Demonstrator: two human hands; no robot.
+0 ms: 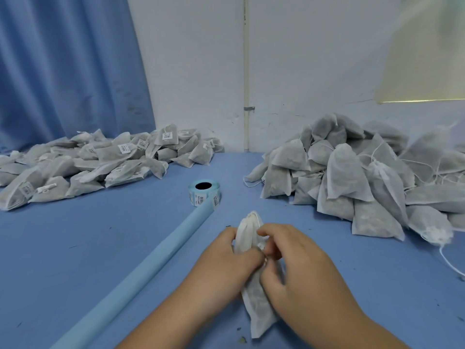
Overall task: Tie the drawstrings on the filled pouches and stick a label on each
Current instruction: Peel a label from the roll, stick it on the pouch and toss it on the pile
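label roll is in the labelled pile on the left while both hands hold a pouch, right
Wrong on the roll: the head view shows the label roll on the table, between the labelled pile and the unlabelled pile. The left hand and right hand do hold a pouch.

Both bare forearms enter from the lower edge. Left hand (226, 263) and right hand (302, 268) meet, fingers curled, gripping a white fabric pouch (259, 313).
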